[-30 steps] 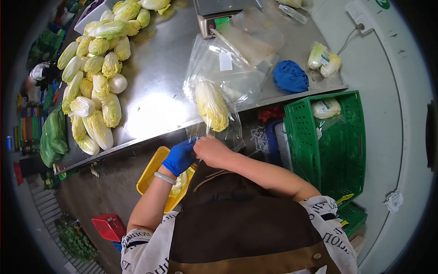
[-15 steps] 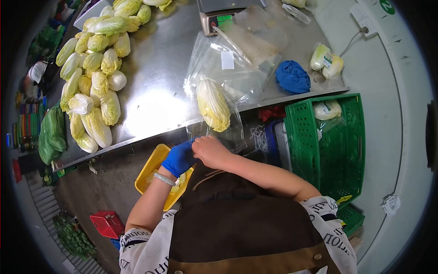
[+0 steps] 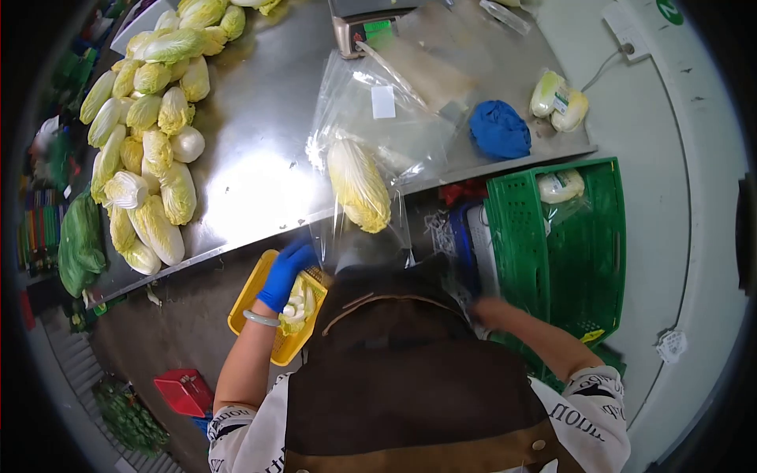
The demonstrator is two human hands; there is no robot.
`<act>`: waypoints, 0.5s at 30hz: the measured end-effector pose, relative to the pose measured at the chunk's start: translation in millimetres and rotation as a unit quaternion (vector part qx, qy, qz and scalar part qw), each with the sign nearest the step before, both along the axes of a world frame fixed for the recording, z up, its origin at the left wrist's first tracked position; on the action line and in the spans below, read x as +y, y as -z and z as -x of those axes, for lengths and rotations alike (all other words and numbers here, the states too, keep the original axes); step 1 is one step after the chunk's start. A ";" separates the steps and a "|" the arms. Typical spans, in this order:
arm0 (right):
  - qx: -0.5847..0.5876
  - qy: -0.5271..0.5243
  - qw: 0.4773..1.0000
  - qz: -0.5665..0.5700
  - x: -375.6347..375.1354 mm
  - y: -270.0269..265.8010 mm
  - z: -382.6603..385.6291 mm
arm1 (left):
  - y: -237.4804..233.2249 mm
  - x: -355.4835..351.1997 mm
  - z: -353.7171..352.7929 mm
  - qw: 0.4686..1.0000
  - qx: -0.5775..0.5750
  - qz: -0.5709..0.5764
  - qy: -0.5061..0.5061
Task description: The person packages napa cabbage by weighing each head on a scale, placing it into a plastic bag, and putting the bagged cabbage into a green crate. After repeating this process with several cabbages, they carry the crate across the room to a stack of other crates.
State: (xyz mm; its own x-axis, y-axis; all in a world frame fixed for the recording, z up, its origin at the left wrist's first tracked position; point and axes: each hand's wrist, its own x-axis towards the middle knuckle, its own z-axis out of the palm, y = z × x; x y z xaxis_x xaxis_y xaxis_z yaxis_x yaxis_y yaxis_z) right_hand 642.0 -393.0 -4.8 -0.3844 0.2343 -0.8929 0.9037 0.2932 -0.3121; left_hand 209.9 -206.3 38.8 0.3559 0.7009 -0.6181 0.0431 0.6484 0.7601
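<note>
A napa cabbage (image 3: pixel 359 185) lies in a clear plastic bag (image 3: pixel 347 134) at the front edge of the metal table. The bag's mouth hangs over that edge toward my apron. My left hand (image 3: pixel 289 274), in a blue glove, is at the left side of the bag's mouth, its fingers bent and closed at the film. Below it sits a yellow basket (image 3: pixel 256 303) with cabbage trimmings inside. My bare right hand (image 3: pixel 490 314) is out to the right, beside my apron and close to a green crate (image 3: pixel 516 260). Motion smears its fingers.
Many napa cabbages (image 3: pixel 158 150) are heaped on the table's left. A scale (image 3: pixel 347 33) stands at the back, with more plastic bags (image 3: pixel 441 63) before it. Right of these lie a blue bundle (image 3: pixel 500 130) and wrapped cabbages (image 3: pixel 558 101). A wall borders the right side.
My hands have parted from the bag's mouth: the left shifted slightly left and the right swept far right and down. The bagged cabbage stays on the table edge.
</note>
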 end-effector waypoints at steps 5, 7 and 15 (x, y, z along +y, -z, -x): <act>0.206 0.067 0.794 -0.568 132.2 -42.0 71.6 | -25.3 6.5 -35.7 0.613 0.406 -0.590 0.334; 0.324 0.007 0.772 -0.547 150.0 -37.0 88.7 | -10.3 9.4 -28.6 0.620 0.305 -0.619 0.373; 0.457 0.645 0.612 -0.020 194.7 -16.3 87.5 | -5.4 48.0 -20.1 0.993 0.016 -0.091 0.069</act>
State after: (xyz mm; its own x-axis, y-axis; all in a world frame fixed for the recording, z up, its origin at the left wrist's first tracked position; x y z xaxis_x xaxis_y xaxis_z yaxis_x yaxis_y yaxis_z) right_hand 554.5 -198.3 11.5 -0.1905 0.8840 -0.4269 -0.1560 -0.4566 -0.8759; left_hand 230.0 -158.3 44.2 0.4382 0.7487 -0.4975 0.1479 0.4858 0.8614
